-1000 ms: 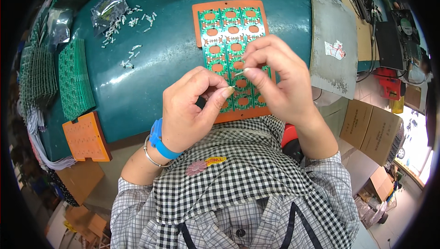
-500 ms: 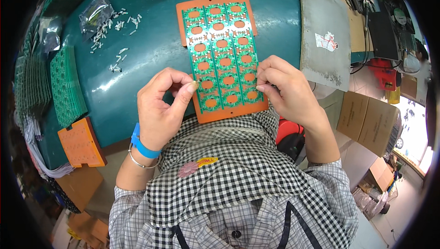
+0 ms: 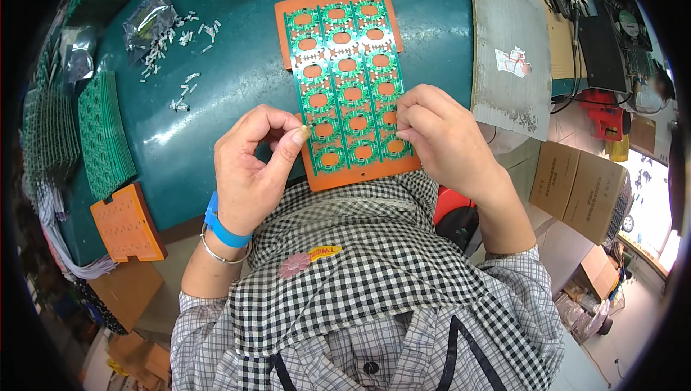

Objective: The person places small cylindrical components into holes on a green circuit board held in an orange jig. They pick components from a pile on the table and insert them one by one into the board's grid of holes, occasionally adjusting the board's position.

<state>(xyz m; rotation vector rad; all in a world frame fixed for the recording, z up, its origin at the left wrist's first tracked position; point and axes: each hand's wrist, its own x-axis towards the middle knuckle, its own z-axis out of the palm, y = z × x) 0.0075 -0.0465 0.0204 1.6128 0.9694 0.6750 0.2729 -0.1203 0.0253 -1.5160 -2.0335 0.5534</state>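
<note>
A green circuit board panel (image 3: 352, 94), with rows of oval cut-outs, lies on an orange fixture plate (image 3: 338, 181) at the table's near edge. At the panel's lower left edge is my left hand (image 3: 255, 168), thumb and forefinger pinched together; whatever is between the tips is too small to make out. My right hand (image 3: 450, 139) is closed too, its fingertips over the panel's lower right column. Those fingers hide part of the board and anything they hold.
Small white parts (image 3: 160, 52) lie scattered by a plastic bag (image 3: 150, 16) at the upper left. Stacked green boards (image 3: 104, 132) and another orange plate (image 3: 128, 225) are at left. A grey sheet (image 3: 507, 38) covers the right side; a cardboard box (image 3: 579, 193) stands beyond.
My right hand has shifted slightly left, its fingertips farther in over the panel. The panel and plate have slid very slightly up and left in the picture. My left hand stays nearly in place.
</note>
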